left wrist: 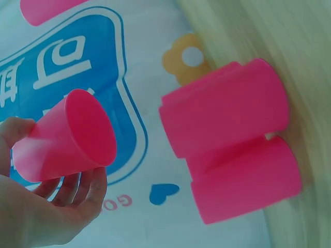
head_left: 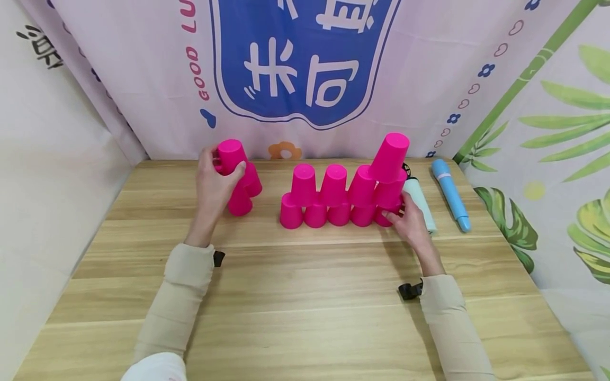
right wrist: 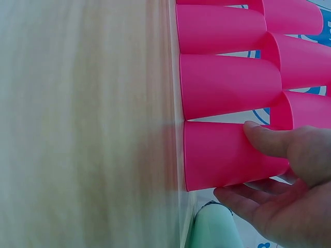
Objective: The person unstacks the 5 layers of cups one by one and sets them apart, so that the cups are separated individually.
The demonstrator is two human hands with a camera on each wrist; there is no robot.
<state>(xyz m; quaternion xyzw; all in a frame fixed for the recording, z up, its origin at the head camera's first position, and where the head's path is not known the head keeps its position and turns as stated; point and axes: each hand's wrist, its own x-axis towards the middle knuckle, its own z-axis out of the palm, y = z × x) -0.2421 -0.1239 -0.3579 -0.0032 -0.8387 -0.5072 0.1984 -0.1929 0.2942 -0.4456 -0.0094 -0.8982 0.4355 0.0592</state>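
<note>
My left hand (head_left: pixel 209 185) holds a pink plastic cup (head_left: pixel 231 152) upside down, thumb on one side and fingers on the other. In the left wrist view, that cup (left wrist: pixel 44 142) is lifted, its open rim showing. Close by, more upside-down pink cups (head_left: pixel 240 204) stand on the table. Right of them rises a stack: a bottom row of several cups (head_left: pixel 291 212), a second row (head_left: pixel 303 185), and a single cup (head_left: pixel 392 153) on top at the right end. My right hand (head_left: pixel 411 219) grips the rightmost bottom cup (right wrist: pixel 227 155) between thumb and fingers.
A pale green cylindrical object (head_left: pixel 419 203) lies just right of the stack, close to my right hand. Farther right is a blue pen-shaped object (head_left: pixel 450 196). A printed cloth (head_left: pixel 162 79) hangs along the back edge of the wooden table (head_left: pixel 305 307).
</note>
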